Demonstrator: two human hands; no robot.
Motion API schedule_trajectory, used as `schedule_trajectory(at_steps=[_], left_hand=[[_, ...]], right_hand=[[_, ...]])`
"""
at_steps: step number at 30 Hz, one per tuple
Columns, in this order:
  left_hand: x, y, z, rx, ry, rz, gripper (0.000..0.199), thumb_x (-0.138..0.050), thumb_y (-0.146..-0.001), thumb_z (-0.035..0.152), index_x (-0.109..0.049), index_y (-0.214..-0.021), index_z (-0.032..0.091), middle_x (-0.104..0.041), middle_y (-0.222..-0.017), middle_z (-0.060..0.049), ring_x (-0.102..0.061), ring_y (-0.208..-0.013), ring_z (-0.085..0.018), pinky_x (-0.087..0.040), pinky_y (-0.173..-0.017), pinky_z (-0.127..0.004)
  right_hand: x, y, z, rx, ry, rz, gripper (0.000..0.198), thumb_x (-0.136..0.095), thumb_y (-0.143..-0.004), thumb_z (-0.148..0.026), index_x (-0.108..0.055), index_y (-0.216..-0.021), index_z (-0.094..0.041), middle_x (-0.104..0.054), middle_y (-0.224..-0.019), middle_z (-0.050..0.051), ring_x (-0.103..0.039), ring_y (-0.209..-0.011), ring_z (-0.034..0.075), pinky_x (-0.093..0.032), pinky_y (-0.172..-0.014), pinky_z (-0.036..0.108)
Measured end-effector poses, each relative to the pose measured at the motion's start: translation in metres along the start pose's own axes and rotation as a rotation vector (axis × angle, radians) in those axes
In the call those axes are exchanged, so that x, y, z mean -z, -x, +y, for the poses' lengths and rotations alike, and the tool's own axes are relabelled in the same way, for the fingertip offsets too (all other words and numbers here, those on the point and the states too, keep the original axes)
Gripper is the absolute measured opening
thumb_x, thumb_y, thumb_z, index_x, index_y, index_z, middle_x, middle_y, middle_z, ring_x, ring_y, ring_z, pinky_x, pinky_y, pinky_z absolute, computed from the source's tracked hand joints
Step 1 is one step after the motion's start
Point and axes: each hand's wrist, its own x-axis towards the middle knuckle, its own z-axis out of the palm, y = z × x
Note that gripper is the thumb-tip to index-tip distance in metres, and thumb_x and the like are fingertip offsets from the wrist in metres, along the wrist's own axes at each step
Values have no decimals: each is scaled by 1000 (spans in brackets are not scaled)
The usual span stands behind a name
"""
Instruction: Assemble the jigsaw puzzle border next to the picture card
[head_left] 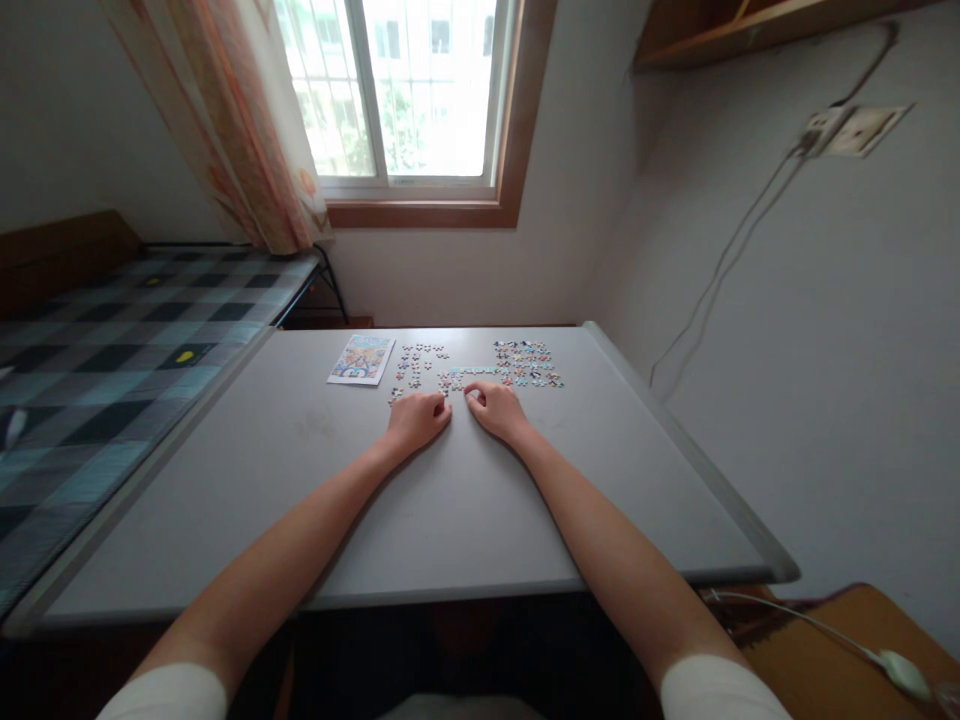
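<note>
My left hand [420,420] rests on the table with its fingers curled in, just below the loose pieces. A small puzzle piece shows by its fingertips, but whether it is gripped is too small to tell. Close by on the right, my right hand [496,408] has thumb and index finger bent together at the lower edge of the puzzle; what lies between them is hidden. A joined strip of light-blue puzzle pieces [480,371] runs above both hands. Loose puzzle pieces [415,366] are scattered to its left, and a denser group of puzzle pieces [529,362] spreads to its right.
A colourful printed picture sheet [361,360] lies left of the pieces on the grey-white table [450,520]. Left of the table stands a bed with a checked cover [172,330]. A cable [701,300] hangs down the right wall; the window [427,90] is ahead.
</note>
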Motion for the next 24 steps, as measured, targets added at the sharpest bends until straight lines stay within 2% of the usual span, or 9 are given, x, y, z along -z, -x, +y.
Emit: schedule_trajectory(at_steps=[9, 17, 24], left_hand=[[1, 0, 1, -11, 16, 6, 34, -42, -85, 43, -64, -71, 21, -66, -71, -5, -58, -67, -18, -32, -59, -27], [3, 4, 2, -284, 77, -83, 38, -38, -87, 43, -61, -65, 21, -64, -66, -4, -53, -62, -16, -31, -59, -26], [5, 4, 4, -213, 76, -102, 37, -41, -84, 46, -62, -67, 21, -64, -65, -4, -56, -64, -17, -33, -59, -27]], right_hand=[[1, 0, -1, -4, 5, -6, 23, -49, -85, -28, -67, -98, -24, -67, -74, 0, -60, -74, 16, -37, -84, 29], [2, 1, -1, 3, 2, -3, 23, -49, -85, -26, -68, -97, -23, -68, -74, 0, -59, -73, 15, -38, -80, 27], [1, 0, -1, -1, 11, -10, 23, -49, -85, -27, -68, -98, -23, -68, -75, 0, -59, -73, 15, -38, -80, 27]])
